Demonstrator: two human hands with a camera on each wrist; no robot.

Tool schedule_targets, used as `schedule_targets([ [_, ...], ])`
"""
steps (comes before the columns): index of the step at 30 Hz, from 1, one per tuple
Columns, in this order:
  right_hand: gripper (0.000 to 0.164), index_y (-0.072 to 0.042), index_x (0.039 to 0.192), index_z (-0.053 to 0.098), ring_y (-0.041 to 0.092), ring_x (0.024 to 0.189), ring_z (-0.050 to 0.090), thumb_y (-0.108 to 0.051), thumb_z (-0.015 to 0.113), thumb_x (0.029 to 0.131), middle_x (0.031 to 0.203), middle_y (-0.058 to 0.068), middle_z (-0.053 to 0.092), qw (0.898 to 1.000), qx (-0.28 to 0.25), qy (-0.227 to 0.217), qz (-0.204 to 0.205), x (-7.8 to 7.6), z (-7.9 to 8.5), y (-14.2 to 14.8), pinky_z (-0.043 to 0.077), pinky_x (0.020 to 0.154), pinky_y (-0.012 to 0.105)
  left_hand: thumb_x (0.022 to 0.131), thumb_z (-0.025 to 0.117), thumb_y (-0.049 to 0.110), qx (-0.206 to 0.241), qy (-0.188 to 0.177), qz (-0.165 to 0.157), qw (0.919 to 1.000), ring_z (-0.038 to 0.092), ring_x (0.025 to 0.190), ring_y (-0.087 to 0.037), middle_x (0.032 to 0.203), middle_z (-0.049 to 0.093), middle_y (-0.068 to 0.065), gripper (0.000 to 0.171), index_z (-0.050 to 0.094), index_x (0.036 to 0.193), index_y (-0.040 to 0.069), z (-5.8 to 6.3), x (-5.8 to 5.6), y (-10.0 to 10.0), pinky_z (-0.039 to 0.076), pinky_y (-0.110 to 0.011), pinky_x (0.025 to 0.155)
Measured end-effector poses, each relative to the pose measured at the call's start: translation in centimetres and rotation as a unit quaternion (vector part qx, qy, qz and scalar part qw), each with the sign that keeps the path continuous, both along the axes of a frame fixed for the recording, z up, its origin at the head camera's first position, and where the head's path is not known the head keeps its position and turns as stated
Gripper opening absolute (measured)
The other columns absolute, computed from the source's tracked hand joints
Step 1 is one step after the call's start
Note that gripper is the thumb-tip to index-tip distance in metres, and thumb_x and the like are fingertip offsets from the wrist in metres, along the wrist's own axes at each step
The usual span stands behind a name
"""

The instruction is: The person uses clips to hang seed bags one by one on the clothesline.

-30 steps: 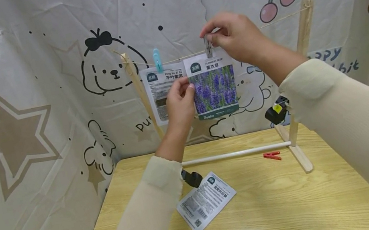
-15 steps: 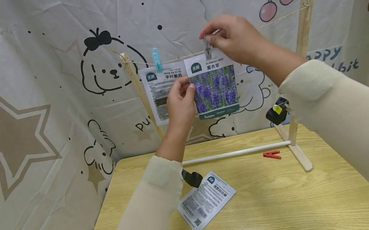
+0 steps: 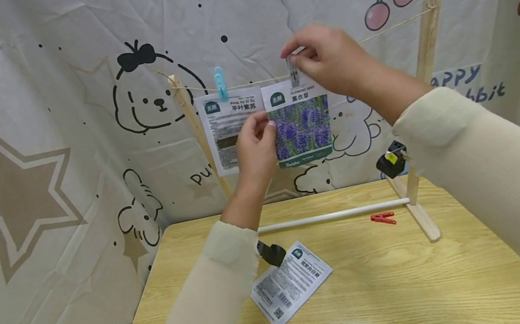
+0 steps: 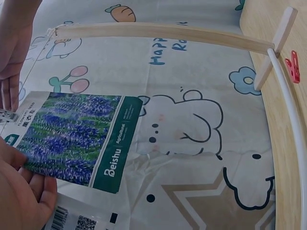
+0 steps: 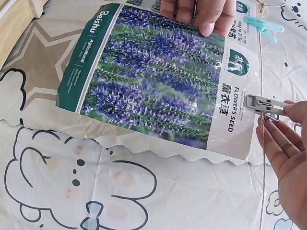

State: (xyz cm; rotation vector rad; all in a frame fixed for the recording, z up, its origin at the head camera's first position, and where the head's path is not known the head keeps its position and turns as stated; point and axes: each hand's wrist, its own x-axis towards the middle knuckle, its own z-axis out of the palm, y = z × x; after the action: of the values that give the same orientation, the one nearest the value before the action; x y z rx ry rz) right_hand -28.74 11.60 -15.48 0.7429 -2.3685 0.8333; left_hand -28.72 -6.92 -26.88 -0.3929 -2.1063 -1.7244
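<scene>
The seed packet (image 3: pixel 303 129) with purple flowers is a little above the middle of the head view. Your left hand (image 3: pixel 256 148) pinches its left edge; your right hand (image 3: pixel 327 56) pinches the grey clip (image 5: pixel 265 105) at its top. Just left, a blue clip (image 3: pixel 220 83) holds another packet (image 3: pixel 221 125).

In head view: reaching up from bottom left of centre with left arm (image 3: pixel 201 303), sleeved in cream to the wrist (image 3: pixel 241 205). Holding left hand (image 3: pixel 255 142) near frame centre, pinching with thumb (image 3: pixel 269 129) against bent fingers (image 3: pixel 252 121). Reaching in from the right edge with right arm (image 3: pixel 493 169), slanting up and leftward. Holding right hand (image 3: pixel 329 57) higher, at upper centre-right, pinching between thumb and fingers.
</scene>
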Motion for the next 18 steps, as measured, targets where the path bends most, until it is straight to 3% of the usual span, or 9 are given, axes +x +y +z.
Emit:
schedule_targets([
  [5,0.027,-0.002,0.125,0.066,0.03,0.116,0.064,-0.012,0.05,0.105,0.126,0.017,0.06,1.0,0.015,0.01,0.008,0.04,-0.15,0.01,0.052,0.103,0.042,0.105,0.053,0.017,-0.014,0.003,0.004,0.9999,0.056,0.101,-0.018,0.119,0.062,-0.011,0.029,0.059,0.131,0.005,-0.08,0.26,0.0,0.046,-0.028,0.084],
  [13,0.035,-0.002,0.137,0.056,0.031,0.123,0.061,-0.013,0.052,0.104,0.137,0.017,0.055,0.999,0.043,0.014,0.005,0.17,-0.41,-0.04,0.049,0.108,0.041,0.105,0.053,0.021,-0.055,0.017,0.029,0.9979,0.06,0.107,-0.021,0.124,0.062,-0.009,0.032,0.058,0.134,0.007,0.08,0.83,0.12,0.052,-0.037,0.092],
  [18,0.04,-0.002,0.142,0.052,0.032,0.125,0.058,-0.015,0.054,0.104,0.141,0.017,0.054,0.999,0.045,0.026,-0.001,0.27,-0.55,-0.03,0.047,0.11,0.043,0.105,0.053,0.02,-0.062,0.03,0.042,0.9967,0.06,0.107,-0.02,0.123,0.062,-0.008,0.032,0.058,0.134,0.008,0.17,0.89,0.13,0.052,-0.036,0.092],
])
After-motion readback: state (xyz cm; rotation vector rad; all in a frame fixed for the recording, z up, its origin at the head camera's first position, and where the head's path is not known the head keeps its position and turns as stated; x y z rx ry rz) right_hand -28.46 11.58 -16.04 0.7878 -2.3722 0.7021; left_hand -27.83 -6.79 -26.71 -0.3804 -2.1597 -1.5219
